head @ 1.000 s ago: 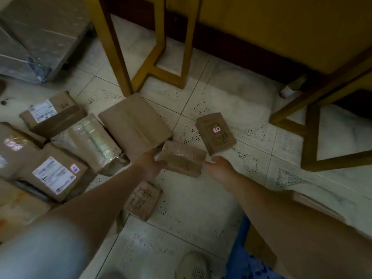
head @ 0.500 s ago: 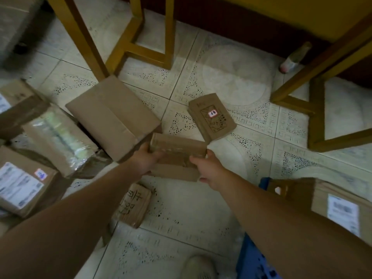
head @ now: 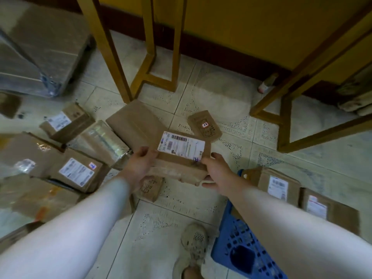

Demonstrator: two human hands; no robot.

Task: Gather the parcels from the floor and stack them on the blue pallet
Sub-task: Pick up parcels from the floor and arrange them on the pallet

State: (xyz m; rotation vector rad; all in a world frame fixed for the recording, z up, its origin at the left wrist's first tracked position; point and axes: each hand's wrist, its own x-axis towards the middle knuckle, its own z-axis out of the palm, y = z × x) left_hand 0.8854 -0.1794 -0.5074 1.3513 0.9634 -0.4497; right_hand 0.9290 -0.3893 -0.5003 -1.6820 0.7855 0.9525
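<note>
While fingers of left hand and right hand clasp a raised parcel, two boxes seem set on the pallet; many litter the floor.

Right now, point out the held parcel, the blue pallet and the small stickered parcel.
held parcel (head: 181, 147), head view, on its white label.
blue pallet (head: 231, 235), head view, on its bare grid.
small stickered parcel (head: 205, 130), head view, middle of its top face.
</note>
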